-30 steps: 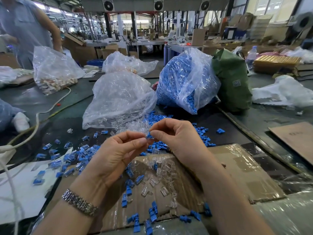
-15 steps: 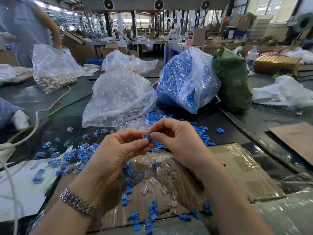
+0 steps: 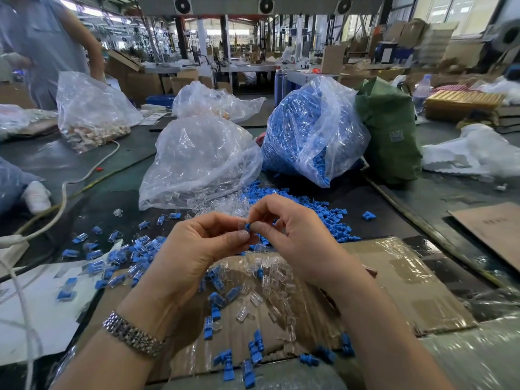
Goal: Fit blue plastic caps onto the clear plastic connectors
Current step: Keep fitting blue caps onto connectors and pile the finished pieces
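— What do we hold now?

— Our left hand and right hand meet above the desk, and both pinch one blue cap with a clear connector between the fingertips.

— And the other parts?

— Loose ones lie on the cardboard; behind stands the bag of blue caps.

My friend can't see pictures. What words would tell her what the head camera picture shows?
Two hands, left hand and right hand, pinch a small blue cap together above a cardboard sheet scattered with blue and clear parts. Behind sit a clear bag of connectors and a bag of blue caps.
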`<action>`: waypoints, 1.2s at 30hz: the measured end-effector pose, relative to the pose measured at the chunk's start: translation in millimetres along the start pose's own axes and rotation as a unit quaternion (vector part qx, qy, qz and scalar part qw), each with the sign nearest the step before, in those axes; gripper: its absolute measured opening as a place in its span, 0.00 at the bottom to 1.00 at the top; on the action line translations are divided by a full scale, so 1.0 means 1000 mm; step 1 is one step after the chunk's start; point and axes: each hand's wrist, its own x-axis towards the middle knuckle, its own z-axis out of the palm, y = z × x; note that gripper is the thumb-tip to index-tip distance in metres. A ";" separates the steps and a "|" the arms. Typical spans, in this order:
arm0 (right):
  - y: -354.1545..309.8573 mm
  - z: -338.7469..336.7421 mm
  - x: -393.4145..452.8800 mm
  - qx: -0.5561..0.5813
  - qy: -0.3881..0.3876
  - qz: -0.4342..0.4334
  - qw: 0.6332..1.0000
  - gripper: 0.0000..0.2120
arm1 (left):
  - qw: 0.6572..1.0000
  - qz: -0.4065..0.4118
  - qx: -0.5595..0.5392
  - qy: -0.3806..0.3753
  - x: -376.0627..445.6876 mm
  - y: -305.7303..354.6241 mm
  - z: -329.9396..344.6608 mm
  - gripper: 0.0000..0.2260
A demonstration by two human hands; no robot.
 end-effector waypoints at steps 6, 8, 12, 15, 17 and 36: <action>-0.001 -0.002 0.000 -0.004 0.001 0.031 1.000 0.03 | 1.000 -0.020 -0.018 -0.007 0.001 0.001 -0.001 0.13; 0.005 -0.007 -0.001 -0.050 0.012 0.093 0.994 0.11 | 0.999 -0.029 -0.040 -0.012 0.001 0.001 -0.001 0.10; 0.018 -0.015 -0.008 -0.354 -0.051 0.300 0.884 0.30 | 0.998 -0.034 -0.050 0.013 0.002 0.001 -0.001 0.08; 0.022 -0.014 -0.011 -0.395 -0.106 0.338 0.848 0.24 | 0.997 -0.038 -0.069 0.028 0.004 0.001 -0.003 0.11; 0.020 -0.015 -0.011 -0.387 -0.101 0.320 0.859 0.19 | 0.996 -0.038 -0.068 0.034 0.005 0.001 -0.003 0.13; -0.013 -0.019 -0.011 0.024 -0.179 0.233 0.956 0.21 | 0.995 -0.021 -0.089 0.051 0.010 -0.001 -0.001 0.09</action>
